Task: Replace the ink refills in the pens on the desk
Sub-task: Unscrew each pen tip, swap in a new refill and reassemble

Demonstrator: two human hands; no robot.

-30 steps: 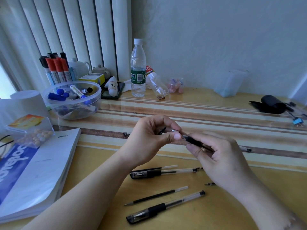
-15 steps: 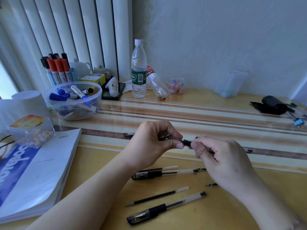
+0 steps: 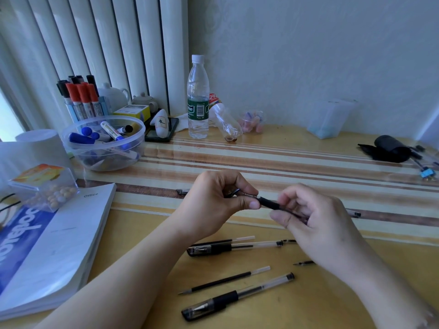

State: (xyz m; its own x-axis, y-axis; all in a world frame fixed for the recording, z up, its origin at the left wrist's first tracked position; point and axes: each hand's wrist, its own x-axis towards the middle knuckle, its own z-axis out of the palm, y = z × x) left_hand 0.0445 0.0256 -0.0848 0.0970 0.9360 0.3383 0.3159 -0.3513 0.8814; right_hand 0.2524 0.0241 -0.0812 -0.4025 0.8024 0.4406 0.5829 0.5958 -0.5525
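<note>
Pen (image 3: 269,203) between both hands' grips

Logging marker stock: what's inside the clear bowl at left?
The clear bowl holds loose markers with blue caps and one with a black cap, lying piled. Those at the bottom are overlapped and blurred, so no count.

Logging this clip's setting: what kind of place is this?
Likely a home or office desk by a window: marker tub, Office book, pens laid out near both hands.

Two bare forearms, no sleeves visible; left hand (image 3: 213,205) and right hand (image 3: 318,224) bare, ungloved.
</note>
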